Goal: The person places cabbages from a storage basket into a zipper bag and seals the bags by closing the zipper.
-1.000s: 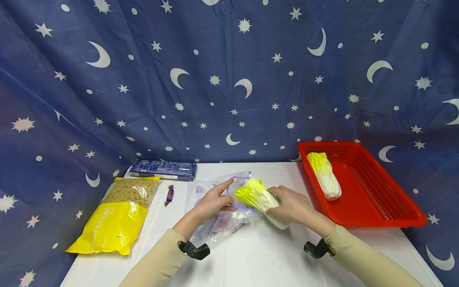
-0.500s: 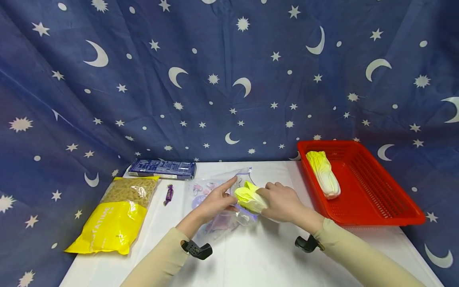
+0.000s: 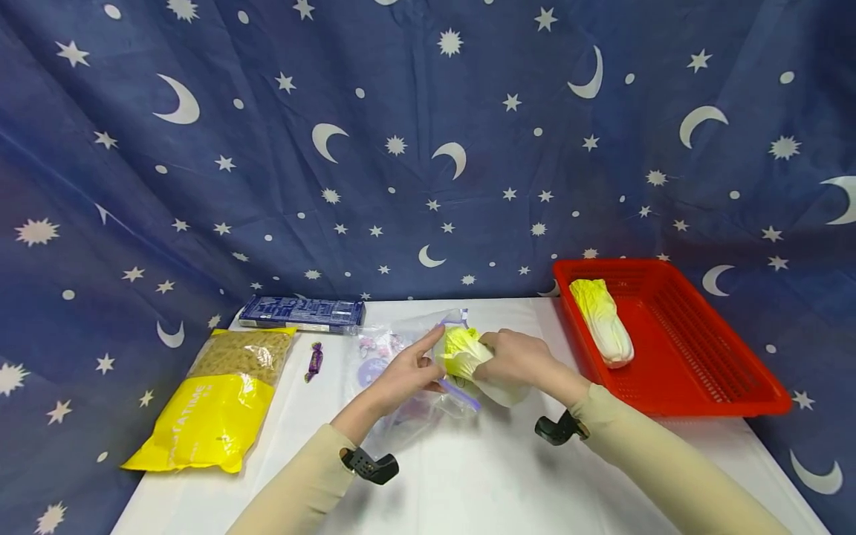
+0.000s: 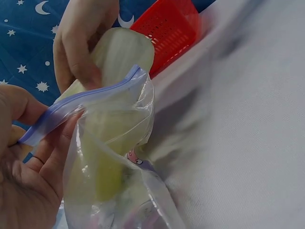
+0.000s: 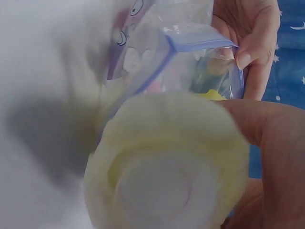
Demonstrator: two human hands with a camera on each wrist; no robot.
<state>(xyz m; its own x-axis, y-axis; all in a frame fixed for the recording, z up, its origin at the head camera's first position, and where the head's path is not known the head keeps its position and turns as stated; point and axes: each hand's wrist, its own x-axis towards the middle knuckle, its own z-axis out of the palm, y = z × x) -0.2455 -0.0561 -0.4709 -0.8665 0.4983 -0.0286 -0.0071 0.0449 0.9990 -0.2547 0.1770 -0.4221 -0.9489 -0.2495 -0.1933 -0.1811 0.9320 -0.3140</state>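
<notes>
My left hand (image 3: 401,379) pinches the purple zip edge of a clear plastic bag (image 3: 401,371) lying on the white table (image 3: 508,475) and holds its mouth apart. My right hand (image 3: 511,360) grips a yellow-green cabbage (image 3: 464,355) by its white stem end, leafy tip partly inside the bag mouth. The left wrist view shows the cabbage (image 4: 112,124) inside the clear bag (image 4: 119,191), with my left hand (image 4: 28,181) on the zip strip. In the right wrist view the cabbage's round stem end (image 5: 167,167) fills the front, the bag mouth (image 5: 190,52) behind it.
A red basket (image 3: 695,371) at the right holds a second cabbage (image 3: 602,319). On the left lie a yellow pasta pack (image 3: 214,409), a small purple candy (image 3: 316,362) and a dark blue box (image 3: 304,313). A starry blue cloth hangs behind.
My right hand has pushed the cabbage leftward, from outside the bag mouth to partly inside it. My left hand stayed on the bag's zip edge.
</notes>
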